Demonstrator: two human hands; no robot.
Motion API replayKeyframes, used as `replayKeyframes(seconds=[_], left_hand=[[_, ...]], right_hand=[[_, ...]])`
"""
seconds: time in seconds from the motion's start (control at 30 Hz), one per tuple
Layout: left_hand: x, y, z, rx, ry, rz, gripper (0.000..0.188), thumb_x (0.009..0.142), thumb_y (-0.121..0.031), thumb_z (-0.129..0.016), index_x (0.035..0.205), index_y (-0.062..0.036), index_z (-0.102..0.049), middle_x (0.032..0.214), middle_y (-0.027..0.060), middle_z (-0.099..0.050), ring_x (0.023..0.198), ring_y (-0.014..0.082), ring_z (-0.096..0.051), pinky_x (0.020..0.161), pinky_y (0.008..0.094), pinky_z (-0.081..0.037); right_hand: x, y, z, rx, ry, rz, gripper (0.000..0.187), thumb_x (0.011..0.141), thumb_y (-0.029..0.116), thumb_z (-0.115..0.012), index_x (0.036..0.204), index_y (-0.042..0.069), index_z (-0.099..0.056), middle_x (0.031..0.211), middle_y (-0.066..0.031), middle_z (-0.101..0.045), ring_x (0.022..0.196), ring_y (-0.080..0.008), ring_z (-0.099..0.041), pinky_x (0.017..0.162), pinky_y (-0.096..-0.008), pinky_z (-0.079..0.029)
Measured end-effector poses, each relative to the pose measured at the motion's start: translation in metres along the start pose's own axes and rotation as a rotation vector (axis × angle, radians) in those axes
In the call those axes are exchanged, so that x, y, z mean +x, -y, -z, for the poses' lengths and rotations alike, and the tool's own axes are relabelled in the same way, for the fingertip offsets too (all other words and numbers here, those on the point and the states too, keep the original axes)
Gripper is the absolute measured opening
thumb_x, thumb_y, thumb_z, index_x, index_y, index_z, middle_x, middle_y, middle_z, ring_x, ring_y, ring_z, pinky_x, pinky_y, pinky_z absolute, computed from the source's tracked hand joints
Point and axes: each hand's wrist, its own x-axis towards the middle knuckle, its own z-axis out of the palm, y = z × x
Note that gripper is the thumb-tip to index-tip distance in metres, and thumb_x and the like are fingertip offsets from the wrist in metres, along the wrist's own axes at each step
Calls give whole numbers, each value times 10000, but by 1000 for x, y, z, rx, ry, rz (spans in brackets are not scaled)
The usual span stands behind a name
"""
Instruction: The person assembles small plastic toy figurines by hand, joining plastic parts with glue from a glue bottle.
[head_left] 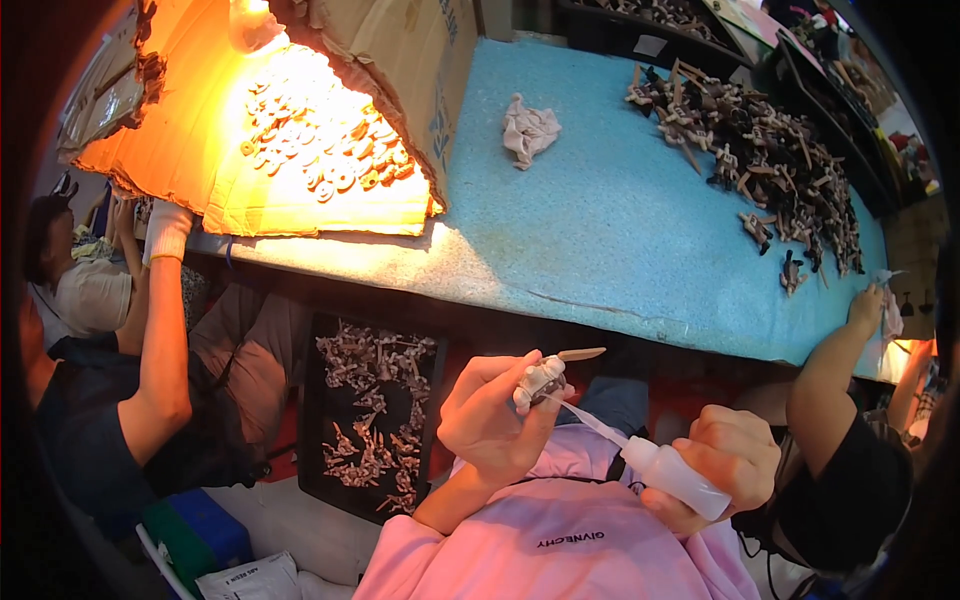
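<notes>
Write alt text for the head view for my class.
A person's left hand holds a small pale piece while the right hand points a white squeeze bottle at it. Beyond is a blue table with heaped parts and a lit cardboard box.

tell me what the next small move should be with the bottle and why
Probably a light squeeze of the bottle by the right hand: its thin nozzle points at the lower side of the figure, which the left hand holds up to it. Whether the tip touches is unclear.
</notes>
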Motion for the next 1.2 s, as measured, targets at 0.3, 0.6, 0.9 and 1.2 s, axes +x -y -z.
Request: replayKeyframes(seconds=[0.3,0.6,0.9,1.2], left_hand=[[0,-2,-3,17,-43,36,322,672,118,-653,987,102,-586,895,154,-565,693,152,-593,611,248,-512],[-1,0,0,39,-66,27,314,663,108,-666,969,95,-598,874,146,-581,688,144,-591,596,239,-493],[5,-1,-1,167,-84,-32,342,625,109,-680,959,71,-616,833,112,-590,637,105,-562,552,212,-477],[16,-3,5,478,-75,-312,300,651,70,-684,944,57,-622,825,115,-598,637,144,-616,534,220,-516]], right_hand=[[-2,2,3,-4,-20,-5,366,522,194,-810,702,-8,-564,453,-2,-386,325,-101,-326,300,-216,-214],[-1,-1,4,-27,-39,-44,344,553,194,-799,711,-7,-570,454,-14,-407,330,-119,-329,306,-230,-215],[-10,-4,1,492,-470,-711,493,778,429,-645,901,14,-410,734,-58,-427,595,-108,-372,494,-219,-307],[2,-62,-6,481,-483,-683,319,753,100,-642,1026,-14,-523,945,-96,-577,877,-178,-552,800,-298,-432]])
